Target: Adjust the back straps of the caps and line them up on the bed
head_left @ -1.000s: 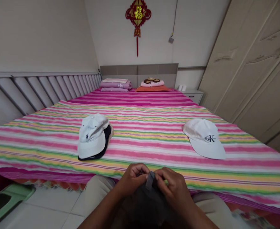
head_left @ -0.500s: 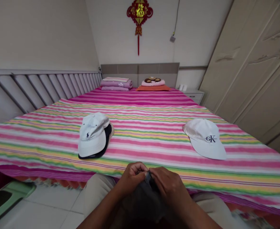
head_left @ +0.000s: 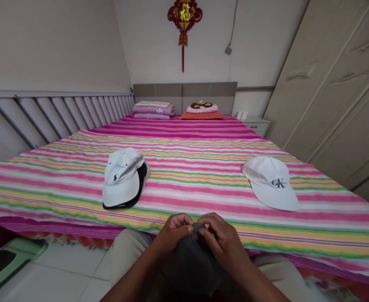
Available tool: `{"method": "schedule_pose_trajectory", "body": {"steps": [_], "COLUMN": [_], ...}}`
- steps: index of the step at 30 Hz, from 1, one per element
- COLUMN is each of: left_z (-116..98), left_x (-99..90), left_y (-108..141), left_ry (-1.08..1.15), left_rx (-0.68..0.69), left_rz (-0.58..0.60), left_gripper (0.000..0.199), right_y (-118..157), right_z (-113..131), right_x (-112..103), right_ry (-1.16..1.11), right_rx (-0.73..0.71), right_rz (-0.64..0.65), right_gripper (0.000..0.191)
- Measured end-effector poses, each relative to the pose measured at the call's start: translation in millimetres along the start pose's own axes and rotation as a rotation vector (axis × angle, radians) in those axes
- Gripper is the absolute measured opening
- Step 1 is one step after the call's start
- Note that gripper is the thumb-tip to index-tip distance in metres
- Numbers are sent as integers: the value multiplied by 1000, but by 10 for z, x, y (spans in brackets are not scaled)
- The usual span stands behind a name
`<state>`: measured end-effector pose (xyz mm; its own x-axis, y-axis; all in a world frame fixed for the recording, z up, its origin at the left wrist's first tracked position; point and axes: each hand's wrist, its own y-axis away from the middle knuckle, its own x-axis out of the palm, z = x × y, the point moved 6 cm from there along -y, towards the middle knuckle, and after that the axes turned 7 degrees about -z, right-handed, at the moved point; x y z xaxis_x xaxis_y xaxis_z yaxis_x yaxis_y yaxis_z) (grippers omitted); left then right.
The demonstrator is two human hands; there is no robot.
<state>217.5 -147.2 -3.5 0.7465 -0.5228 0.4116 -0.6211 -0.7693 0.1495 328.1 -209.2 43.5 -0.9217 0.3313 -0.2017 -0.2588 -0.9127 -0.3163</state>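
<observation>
A dark grey cap (head_left: 192, 260) is held low in front of me between my knees, its lower part lost in shadow. My left hand (head_left: 175, 235) pinches the near end of its strap (head_left: 198, 227) between thumb and fingers. From the other side, my right hand (head_left: 222, 237) grips the same strap with thumb and curled fingers. Ahead to the left, a white cap (head_left: 123, 172) with a small dark rider logo rests on top of a dark navy cap (head_left: 139, 195). On the right lies another white cap (head_left: 269, 182) with dark lettering.
The caps lie on a bed with a striped sheet (head_left: 190, 184). Folded purple bedding (head_left: 154, 111) and a pink pillow (head_left: 202, 108) sit by the headboard (head_left: 209, 90). A green stool (head_left: 21, 251) stands at lower left, a wardrobe (head_left: 335, 96) at right.
My right hand has turned and raised its knuckles slightly, so its thumb now shows on the strap. The left hand stays nearly in place. The caps on the bed lie as before.
</observation>
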Motion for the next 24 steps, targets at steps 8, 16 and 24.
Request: {"method": "schedule_pose_trajectory", "body": {"steps": [8,16,24], "left_z": [26,-308,-221], "left_x": [17,-201,-215], "left_y": [13,47,-27], "left_ry": [63,242,112], "left_rx": [-15,169,3], "left_rz": [39,-53,7], "left_gripper": [21,17,19], "right_y": [-48,-115,140], "right_z": [-209,-504,-211], "right_x": [57,-237,285], "right_ry": [-271,-548,-559], "right_rx": [247,476,541], "right_rz": [39,-227,390], "right_gripper": [30,35,29]}}
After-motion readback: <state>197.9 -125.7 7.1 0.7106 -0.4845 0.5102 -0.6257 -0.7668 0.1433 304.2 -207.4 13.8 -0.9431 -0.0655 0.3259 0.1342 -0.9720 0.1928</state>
